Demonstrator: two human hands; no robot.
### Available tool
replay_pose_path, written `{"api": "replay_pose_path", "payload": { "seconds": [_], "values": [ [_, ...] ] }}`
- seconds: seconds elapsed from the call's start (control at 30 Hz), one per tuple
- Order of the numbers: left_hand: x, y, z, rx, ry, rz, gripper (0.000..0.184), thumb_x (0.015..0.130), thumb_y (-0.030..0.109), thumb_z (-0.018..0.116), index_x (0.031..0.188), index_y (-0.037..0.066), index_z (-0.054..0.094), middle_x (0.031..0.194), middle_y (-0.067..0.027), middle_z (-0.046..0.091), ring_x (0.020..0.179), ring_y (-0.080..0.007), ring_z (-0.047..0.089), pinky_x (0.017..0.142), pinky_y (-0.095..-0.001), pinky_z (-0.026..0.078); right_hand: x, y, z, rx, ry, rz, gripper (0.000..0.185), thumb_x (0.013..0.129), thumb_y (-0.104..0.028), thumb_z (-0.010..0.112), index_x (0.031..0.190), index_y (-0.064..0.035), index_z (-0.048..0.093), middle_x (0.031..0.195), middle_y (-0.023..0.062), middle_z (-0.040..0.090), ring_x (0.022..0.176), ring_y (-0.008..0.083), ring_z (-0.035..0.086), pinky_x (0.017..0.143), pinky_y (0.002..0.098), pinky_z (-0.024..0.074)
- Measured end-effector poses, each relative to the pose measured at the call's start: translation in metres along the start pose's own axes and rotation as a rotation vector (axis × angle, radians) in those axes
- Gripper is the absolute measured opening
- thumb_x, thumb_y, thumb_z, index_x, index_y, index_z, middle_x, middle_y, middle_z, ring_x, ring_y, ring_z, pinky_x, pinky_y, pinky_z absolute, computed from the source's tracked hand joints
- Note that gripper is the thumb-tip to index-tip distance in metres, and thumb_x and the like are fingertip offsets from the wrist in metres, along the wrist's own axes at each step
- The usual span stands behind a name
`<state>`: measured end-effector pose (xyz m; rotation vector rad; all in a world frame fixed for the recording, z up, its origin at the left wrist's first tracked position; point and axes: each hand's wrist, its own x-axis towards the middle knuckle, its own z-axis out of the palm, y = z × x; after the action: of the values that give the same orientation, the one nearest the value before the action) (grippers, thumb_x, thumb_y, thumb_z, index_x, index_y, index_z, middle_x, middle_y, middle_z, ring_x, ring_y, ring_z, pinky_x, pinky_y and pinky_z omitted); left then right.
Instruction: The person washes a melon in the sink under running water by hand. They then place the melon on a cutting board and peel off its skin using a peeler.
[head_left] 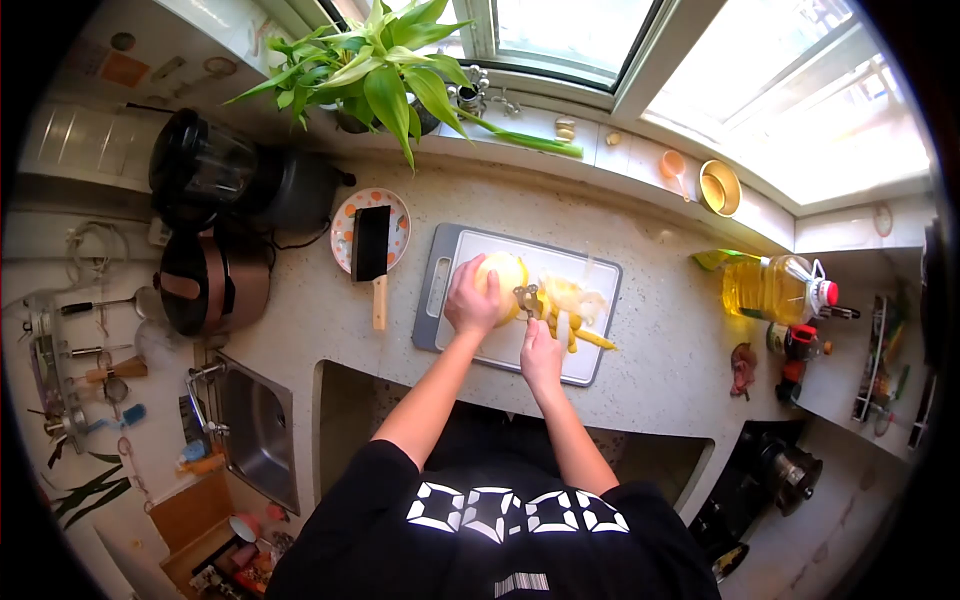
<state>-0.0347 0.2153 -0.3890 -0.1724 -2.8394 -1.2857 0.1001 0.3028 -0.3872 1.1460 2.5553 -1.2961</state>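
Observation:
A pale yellow, mostly peeled round fruit or vegetable [503, 279] rests over the cutting board [470, 245], which is white with a grey edge. My left hand [473, 297] is wrapped round its left side. In my right hand [541, 350] is a metal peeler [529, 298], its head up against the right side of the round piece. Yellow and whitish peelings [575, 315] lie on the board just right of the peeler. How much of the round piece's underside is peeled is hidden.
Left of the board, a cleaver [371, 245] lies across a patterned plate [399, 215]. An oil bottle [765, 287] stands at the right. A rice cooker [215, 280] and the sink [258, 430] are at the left. A plant [385, 75] overhangs the back edge.

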Motion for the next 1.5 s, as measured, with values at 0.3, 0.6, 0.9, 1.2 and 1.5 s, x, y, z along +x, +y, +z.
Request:
{"api": "replay_pose_path", "payload": {
  "seconds": [0.3, 0.6, 0.9, 1.2, 1.5],
  "values": [
    [-0.008, 0.005, 0.01, -0.005, 0.144, -0.131, 0.035, 0.096, 0.036, 0.062, 0.127, 0.019, 0.067, 0.122, -0.0108, 0.068, 0.11, -0.0358, 0.067, 0.089, -0.0458, 0.055, -0.024, 0.005, 0.022, 0.021, 0.029, 0.002, 0.04, 0.109, -0.042, 0.037, 0.102, -0.0068, 0.056, 0.081, 0.0294, 0.066, 0.078, 0.0547, 0.063, 0.068, 0.0649, 0.0465],
    [-0.009, 0.011, 0.016, 0.079, 0.161, -0.249, 0.036, 0.097, 0.039, 0.061, 0.129, 0.023, 0.066, 0.126, -0.0097, 0.065, 0.112, -0.0358, 0.065, 0.089, -0.0476, 0.055, -0.038, 0.016, 0.037, 0.039, 0.032, 0.029, 0.038, 0.109, -0.042, 0.039, 0.104, -0.0084, 0.055, 0.075, 0.0298, 0.065, 0.074, 0.0551, 0.063, 0.065, 0.0652, 0.0462],
    [-0.011, 0.012, 0.024, 0.1, 0.215, -0.324, 0.038, 0.098, 0.044, 0.058, 0.131, 0.026, 0.065, 0.128, -0.0088, 0.064, 0.112, -0.0361, 0.066, 0.088, -0.0489, 0.055, -0.058, 0.029, 0.058, 0.082, 0.015, 0.009, 0.034, 0.11, -0.036, 0.04, 0.103, -0.0055, 0.054, 0.073, 0.0309, 0.063, 0.071, 0.0558, 0.06, 0.062, 0.0644, 0.0438],
    [-0.014, 0.016, 0.027, 0.043, 0.197, -0.441, 0.043, 0.1, 0.043, 0.056, 0.14, 0.029, 0.058, 0.134, -0.0153, 0.058, 0.114, -0.0384, 0.064, 0.093, -0.0486, 0.054, -0.039, 0.039, 0.029, 0.376, 0.12, 0.209, 0.038, 0.104, -0.038, 0.056, 0.102, -0.0005, 0.062, 0.084, 0.0239, 0.067, 0.081, 0.0404, 0.069, 0.071, 0.0483, 0.0504],
    [-0.027, -0.012, 0.018, -0.073, 0.164, -0.041, 0.043, 0.105, 0.034, 0.052, 0.144, 0.017, 0.056, 0.136, -0.0158, 0.06, 0.123, -0.0369, 0.059, 0.102, -0.0451, 0.049, 0.056, 0.006, 0.025, 0.757, -0.063, 0.091, 0.043, 0.097, -0.024, 0.073, 0.13, 0.0009, 0.063, 0.09, 0.0038, 0.065, 0.076, 0.0133, 0.056, 0.069, 0.0296, 0.0442]
  ]
}}
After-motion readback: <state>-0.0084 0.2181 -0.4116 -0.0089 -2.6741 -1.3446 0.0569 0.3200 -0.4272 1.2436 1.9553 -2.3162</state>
